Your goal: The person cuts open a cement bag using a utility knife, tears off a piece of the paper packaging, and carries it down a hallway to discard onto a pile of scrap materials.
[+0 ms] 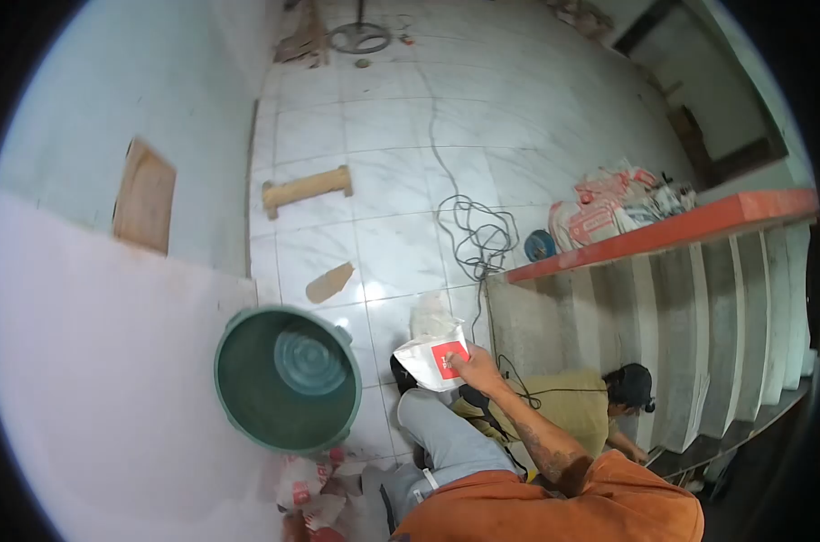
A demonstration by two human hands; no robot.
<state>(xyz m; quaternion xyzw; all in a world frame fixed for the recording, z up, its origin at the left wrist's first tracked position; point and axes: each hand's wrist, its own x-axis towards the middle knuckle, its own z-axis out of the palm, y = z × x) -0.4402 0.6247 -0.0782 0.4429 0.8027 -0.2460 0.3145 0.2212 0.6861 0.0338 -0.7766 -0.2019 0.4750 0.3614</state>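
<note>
My right hand [473,369] grips a white bag with a red label [420,364] above the tiled floor, thumb pressed on the label. Just beyond the bag is a blurred whitish patch [435,313]; I cannot tell whether it is part of the bag or something on the floor. To the left stands a large green tub [229,397], its mouth facing up and a paler round bottom showing inside. The bag and the tub are apart. My left hand is out of the frame.
A co-worker in a dark cap [628,387] bends close on my right, beside concrete steps [609,298] with a red-orange edge [681,230]. A tangled cable [476,237] crosses the floor. Crumpled bags [303,479] lie below the tub; more sacks [590,221] lie beyond the steps.
</note>
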